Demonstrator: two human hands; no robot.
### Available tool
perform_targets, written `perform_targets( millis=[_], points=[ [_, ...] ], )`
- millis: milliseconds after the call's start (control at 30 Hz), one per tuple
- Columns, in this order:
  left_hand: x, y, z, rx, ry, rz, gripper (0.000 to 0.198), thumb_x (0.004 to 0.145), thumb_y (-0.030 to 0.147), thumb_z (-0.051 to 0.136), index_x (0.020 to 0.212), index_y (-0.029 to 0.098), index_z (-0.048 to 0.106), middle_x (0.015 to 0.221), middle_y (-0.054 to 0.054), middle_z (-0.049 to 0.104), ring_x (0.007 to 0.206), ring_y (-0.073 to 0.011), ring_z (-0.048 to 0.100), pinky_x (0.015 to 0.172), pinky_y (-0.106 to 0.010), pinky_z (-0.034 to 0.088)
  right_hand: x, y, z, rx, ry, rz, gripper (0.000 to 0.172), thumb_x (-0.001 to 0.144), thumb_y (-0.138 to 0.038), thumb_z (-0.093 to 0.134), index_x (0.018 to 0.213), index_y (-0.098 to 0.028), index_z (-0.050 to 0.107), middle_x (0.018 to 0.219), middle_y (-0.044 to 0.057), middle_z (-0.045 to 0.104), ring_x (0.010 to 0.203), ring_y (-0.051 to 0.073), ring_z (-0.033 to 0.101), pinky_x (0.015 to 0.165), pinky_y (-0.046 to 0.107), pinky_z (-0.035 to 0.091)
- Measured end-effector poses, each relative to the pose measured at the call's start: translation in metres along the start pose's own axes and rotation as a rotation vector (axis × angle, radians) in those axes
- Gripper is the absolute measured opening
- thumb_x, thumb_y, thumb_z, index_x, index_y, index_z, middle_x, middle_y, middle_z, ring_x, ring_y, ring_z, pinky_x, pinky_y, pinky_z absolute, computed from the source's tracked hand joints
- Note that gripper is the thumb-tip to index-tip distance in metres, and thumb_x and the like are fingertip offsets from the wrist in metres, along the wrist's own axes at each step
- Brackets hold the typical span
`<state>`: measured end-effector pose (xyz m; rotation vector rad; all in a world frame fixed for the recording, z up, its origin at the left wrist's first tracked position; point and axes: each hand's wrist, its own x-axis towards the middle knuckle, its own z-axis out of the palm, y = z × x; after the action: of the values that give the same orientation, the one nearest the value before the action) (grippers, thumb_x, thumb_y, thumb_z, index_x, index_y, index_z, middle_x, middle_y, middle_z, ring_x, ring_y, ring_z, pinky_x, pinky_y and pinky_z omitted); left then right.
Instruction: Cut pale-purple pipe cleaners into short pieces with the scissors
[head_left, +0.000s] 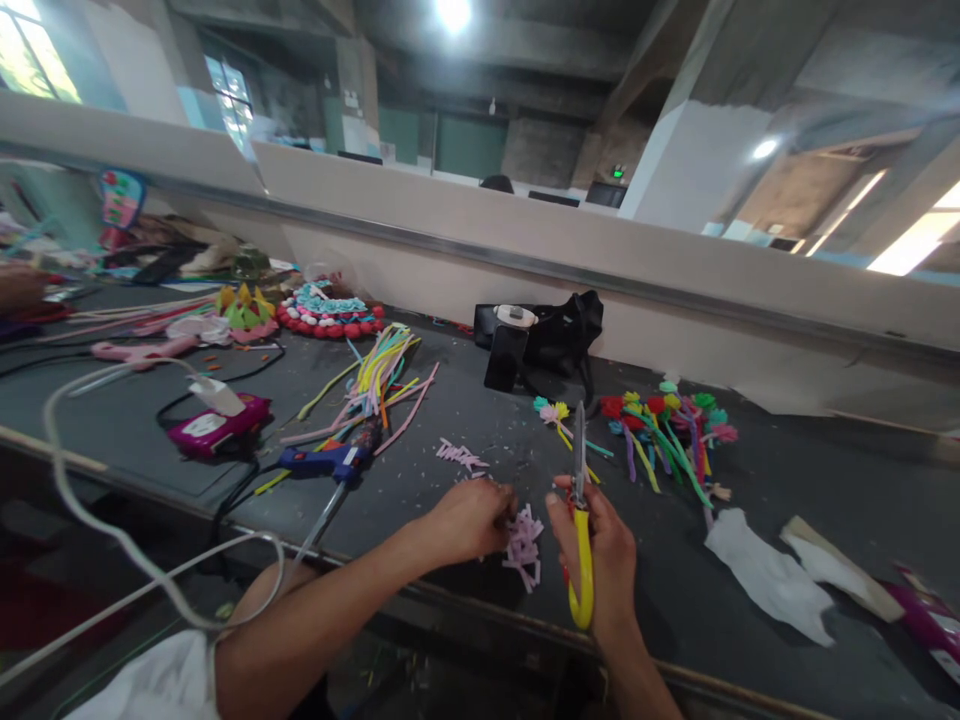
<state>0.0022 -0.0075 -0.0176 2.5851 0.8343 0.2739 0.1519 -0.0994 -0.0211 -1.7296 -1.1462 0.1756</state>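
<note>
step: looks like snipping fuzzy craft wire into short bits; blades are off the material right now, so I'd call it between cuts.
left hand: knuckles up, fingers curled close together, tips down at the 9 o'clock edge of the pink cut pieces. Can't tell if they pinch a piece or just press on it; tips are hidden.
right hand: fingers wrapped tight round the yellow loops of the scissors, thumb on top.
scissors: upright-ish, tip to 12 o'clock, blades look closed and hold nothing.
pink cut pieces: small loose heap on the surface, between both hands, near its front edge.
second pink heap: 12 o'clock of the left hand, apart from it.
next cut, my read: blades need to open, and a piece has to be lifted clear of the heap and held steady across them, with left fingertips out of the blade line.
glue gun: blue, lying at 9 o'clock of the left hand, well apart.
loose stems: mixed-colour bundle at 10 o'clock.
finished flowers: pom-tipped stems fanned out at 1 o'clock of the right hand.
single flower: just beside the scissor tip, at 11 o'clock of it.
white cloth: 3 o'clock of the right hand.
black bag: 12 o'clock, against the back wall.
</note>
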Motion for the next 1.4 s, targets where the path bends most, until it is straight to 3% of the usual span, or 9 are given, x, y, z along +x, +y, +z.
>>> perform_targets(
  millis=[100, 200, 333, 433, 633, 833, 1000, 1233, 1400],
  points=[
    [0.001, -0.001, -0.004, -0.201, 0.01, -0.051, 0.027, 0.062, 0.014, 0.058, 0.087, 0.019, 0.063, 0.066, 0.001, 0.063, 0.059, -0.014, 0.054, 0.051, -0.023, 0.03, 0.0, 0.002, 0.001, 0.002, -0.013, -0.004, 0.045, 0.079, -0.052, 0.057, 0.101, -0.015, 0.07, 0.067, 0.003, 0.067, 0.054, 0.016, 0.06, 0.049, 0.024, 0.044],
    [0.004, -0.003, -0.004, -0.406, 0.094, -0.1, 0.024, 0.062, 0.016, 0.059, 0.086, 0.018, 0.062, 0.065, 0.003, 0.059, 0.058, -0.0115, 0.05, 0.052, -0.021, 0.032, 0.0, 0.007, 0.003, 0.0, -0.036, -0.007, 0.044, 0.08, -0.051, 0.057, 0.103, -0.015, 0.069, 0.068, 0.004, 0.068, 0.056, 0.017, 0.061, 0.05, 0.024, 0.045],
    [0.009, -0.006, 0.001, -0.653, 0.208, -0.116, 0.02, 0.063, 0.016, 0.059, 0.082, 0.016, 0.061, 0.065, 0.004, 0.055, 0.06, -0.0099, 0.048, 0.054, -0.02, 0.036, -0.001, 0.013, 0.008, 0.019, -0.095, -0.027, 0.044, 0.081, -0.048, 0.056, 0.108, -0.015, 0.066, 0.078, 0.005, 0.07, 0.061, 0.017, 0.063, 0.058, 0.025, 0.049],
    [0.011, -0.005, 0.003, -0.805, 0.23, -0.111, 0.02, 0.063, 0.014, 0.058, 0.083, 0.015, 0.059, 0.065, 0.004, 0.053, 0.059, -0.0087, 0.048, 0.054, -0.019, 0.037, -0.001, 0.015, 0.012, 0.046, -0.141, -0.03, 0.045, 0.081, -0.046, 0.057, 0.112, -0.014, 0.062, 0.083, 0.005, 0.07, 0.064, 0.016, 0.064, 0.063, 0.026, 0.051],
    [0.009, 0.002, 0.002, -0.878, 0.221, -0.092, 0.019, 0.064, 0.014, 0.057, 0.083, 0.015, 0.057, 0.065, 0.005, 0.051, 0.056, -0.0073, 0.046, 0.053, -0.019, 0.036, -0.002, 0.012, 0.017, 0.156, -0.165, -0.001, 0.048, 0.079, -0.042, 0.061, 0.118, -0.013, 0.058, 0.084, 0.006, 0.07, 0.067, 0.017, 0.065, 0.064, 0.027, 0.052],
    [0.005, 0.006, -0.001, -0.603, 0.238, -0.056, 0.02, 0.064, 0.017, 0.059, 0.084, 0.016, 0.059, 0.066, 0.004, 0.056, 0.06, -0.0098, 0.048, 0.055, -0.021, 0.035, -0.001, 0.002, 0.016, 0.187, -0.198, 0.042, 0.048, 0.076, -0.038, 0.062, 0.116, -0.013, 0.059, 0.078, 0.004, 0.07, 0.063, 0.016, 0.065, 0.063, 0.027, 0.053],
    [0.003, 0.009, -0.001, -0.588, 0.217, -0.035, 0.024, 0.063, 0.014, 0.057, 0.086, 0.016, 0.059, 0.066, 0.004, 0.056, 0.06, -0.0099, 0.049, 0.055, -0.021, 0.035, -0.001, 0.001, 0.016, 0.17, -0.199, 0.023, 0.046, 0.074, -0.035, 0.061, 0.114, -0.013, 0.06, 0.08, 0.004, 0.07, 0.065, 0.016, 0.065, 0.064, 0.027, 0.052],
    [0.009, 0.001, 0.004, -0.922, 0.199, -0.114, 0.017, 0.062, 0.013, 0.058, 0.079, 0.014, 0.059, 0.065, 0.004, 0.053, 0.058, -0.0086, 0.046, 0.054, -0.02, 0.036, -0.001, -0.006, 0.009, 0.169, -0.075, 0.094, 0.046, 0.076, -0.038, 0.06, 0.116, -0.015, 0.059, 0.08, 0.003, 0.068, 0.055, 0.013, 0.06, 0.051, 0.023, 0.048],
    [0.008, 0.004, 0.002, -1.163, 0.091, -0.154, 0.014, 0.067, 0.023, 0.064, 0.077, 0.013, 0.062, 0.064, 0.002, 0.056, 0.058, -0.0085, 0.048, 0.056, -0.021, 0.037, 0.001, -0.009, 0.006, 0.155, -0.009, 0.064, 0.043, 0.074, -0.037, 0.061, 0.111, -0.015, 0.061, 0.08, 0.004, 0.068, 0.063, 0.015, 0.064, 0.059, 0.026, 0.051]
  ],
)
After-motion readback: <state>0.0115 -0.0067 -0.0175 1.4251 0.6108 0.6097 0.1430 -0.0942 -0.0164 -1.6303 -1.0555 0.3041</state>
